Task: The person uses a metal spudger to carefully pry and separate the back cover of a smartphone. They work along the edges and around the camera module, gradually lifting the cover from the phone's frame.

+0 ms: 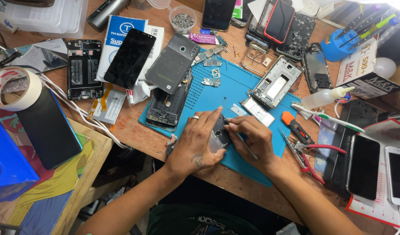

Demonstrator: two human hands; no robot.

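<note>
Both hands work one phone body [219, 132]: left hand [195, 143] fingers pressing it steady, right hand [252, 139] pinching, seemingly, a thin tool [247, 148]; keep strokes shallow.

Both forearms reach forward, converging; left hand [195, 141] lies palm-down, fingers spread; right hand [252, 139] curls, fingertips pinched together.

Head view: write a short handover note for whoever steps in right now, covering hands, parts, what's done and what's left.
Left hand presses down on the dark phone part on the blue mat.
Right hand holds a thin metal tool, its tip at the part's edge.
Done: several phones already lie opened around the mat, including a dark opened phone to the left and a silver frame to the right.
Left: the part in hand is not yet set aside.
</note>
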